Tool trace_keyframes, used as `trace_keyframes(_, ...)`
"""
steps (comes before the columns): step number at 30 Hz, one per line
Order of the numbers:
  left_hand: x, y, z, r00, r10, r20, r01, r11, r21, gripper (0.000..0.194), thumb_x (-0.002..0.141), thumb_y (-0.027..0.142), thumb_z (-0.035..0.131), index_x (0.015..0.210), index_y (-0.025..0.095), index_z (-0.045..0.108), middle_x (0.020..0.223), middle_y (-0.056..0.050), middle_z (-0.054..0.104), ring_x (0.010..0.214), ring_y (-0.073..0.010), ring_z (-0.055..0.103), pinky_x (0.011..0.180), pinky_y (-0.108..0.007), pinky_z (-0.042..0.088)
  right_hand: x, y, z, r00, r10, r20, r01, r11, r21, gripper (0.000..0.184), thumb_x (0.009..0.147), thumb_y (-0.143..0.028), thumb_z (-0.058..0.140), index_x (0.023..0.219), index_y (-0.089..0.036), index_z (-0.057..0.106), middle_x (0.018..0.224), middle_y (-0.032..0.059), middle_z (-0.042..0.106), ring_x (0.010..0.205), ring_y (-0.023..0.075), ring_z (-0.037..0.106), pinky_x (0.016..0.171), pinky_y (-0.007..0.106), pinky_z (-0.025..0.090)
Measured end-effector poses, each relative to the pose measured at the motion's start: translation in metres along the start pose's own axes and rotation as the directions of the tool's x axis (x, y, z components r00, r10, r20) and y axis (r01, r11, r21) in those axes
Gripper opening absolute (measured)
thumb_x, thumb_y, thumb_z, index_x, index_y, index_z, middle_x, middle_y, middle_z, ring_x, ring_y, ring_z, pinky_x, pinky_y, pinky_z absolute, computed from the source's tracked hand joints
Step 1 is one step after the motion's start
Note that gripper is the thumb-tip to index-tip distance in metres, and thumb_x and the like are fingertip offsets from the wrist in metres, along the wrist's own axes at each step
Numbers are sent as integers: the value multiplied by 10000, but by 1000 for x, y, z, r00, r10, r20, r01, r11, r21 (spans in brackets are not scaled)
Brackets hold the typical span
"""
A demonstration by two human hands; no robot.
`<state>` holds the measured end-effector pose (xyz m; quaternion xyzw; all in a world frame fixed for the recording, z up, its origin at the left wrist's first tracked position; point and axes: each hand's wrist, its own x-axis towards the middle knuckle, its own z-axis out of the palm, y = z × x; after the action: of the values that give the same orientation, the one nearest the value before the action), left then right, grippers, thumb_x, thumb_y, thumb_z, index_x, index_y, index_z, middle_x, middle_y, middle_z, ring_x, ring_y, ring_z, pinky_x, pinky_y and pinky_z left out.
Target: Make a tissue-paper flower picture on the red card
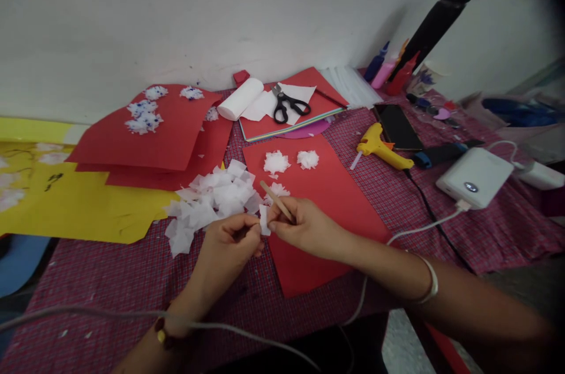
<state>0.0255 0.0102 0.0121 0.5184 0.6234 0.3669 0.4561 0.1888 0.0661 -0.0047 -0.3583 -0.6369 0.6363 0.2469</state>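
My left hand (229, 247) and my right hand (304, 225) meet over the near edge of a red paper sheet (335, 197). Between their pinched fingertips is a small white tissue square (263, 222). My right hand also grips a thin wooden stick (274, 199), angled up to the left. A pile of white tissue squares (212, 200) lies just left of my hands. Two finished white tissue flowers (291, 161) rest on the red sheet, with a third (279, 190) beside the stick.
Red sheets (154, 138) with blue-speckled tissue flowers and a yellow sheet (79, 203) lie left. Scissors (286, 104) and a tissue roll (241, 98) sit at the back. A yellow glue gun (380, 147), phone (397, 126), white power bank (474, 176) and cables lie right.
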Motion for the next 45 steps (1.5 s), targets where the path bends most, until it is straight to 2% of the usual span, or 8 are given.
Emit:
trace_keyframes(7,0,-2,0,999,-21,44,23,998,-53,176,768,268,534,664,163,629,552,15,610,500,-96,555,504,-195,457,-1,2,0,999,-32,-7,32,999,-2,37,772,-153,547,776,-189,542,686,-37,543,622,97,497,581,222,391)
trace_keyframes(14,1,-3,1,994,-64,94,76,988,-133,149,743,298,605,737,161,665,567,17,626,509,-93,568,515,-193,468,-3,5,1,995,-91,-49,82,983,-161,83,777,-144,554,842,-190,577,625,-63,476,547,76,431,505,196,349)
trace_keyframes(21,2,-1,2,995,-40,95,51,992,-114,130,735,243,565,643,168,618,539,23,608,500,-94,562,522,-203,466,-4,2,0,993,-115,-34,102,959,-265,83,782,-137,541,837,-187,579,636,-54,509,554,78,451,522,206,342)
trace_keyframes(27,2,-7,2,986,-57,158,104,947,-305,99,738,232,588,772,167,656,678,-2,670,572,-115,619,566,-232,512,-3,1,-3,993,-108,-44,93,960,-263,116,783,-130,524,862,-196,577,671,-36,550,603,99,503,553,219,364)
trace_keyframes(31,3,-5,5,995,-14,97,30,986,-162,114,734,279,627,723,165,634,589,16,614,532,-105,562,532,-219,462,-3,0,-4,994,-104,-38,91,960,-265,65,774,-143,544,810,-193,564,642,-45,522,575,93,466,543,217,350)
trace_keyframes(35,2,-2,6,1000,8,26,-9,1000,9,134,718,268,572,627,171,587,544,17,584,507,-104,523,514,-222,423,-3,-3,-3,994,-107,-21,97,954,-282,57,774,-133,534,771,-184,559,638,-44,521,576,91,462,549,217,348)
trace_keyframes(40,2,-5,4,992,-69,101,84,985,-153,116,709,224,524,648,171,607,560,5,621,512,-115,573,541,-240,475,-4,-4,-3,997,-83,-11,78,968,-240,67,785,-144,526,802,-187,574,678,-28,587,620,102,523,585,223,388)
trace_keyframes(45,3,-7,4,987,-77,145,125,921,-368,91,678,190,545,679,175,634,603,3,631,545,-118,592,554,-244,504,-4,-2,-4,998,-51,-25,46,984,-171,43,795,-165,538,810,-194,565,728,-8,627,666,115,561,625,239,425)
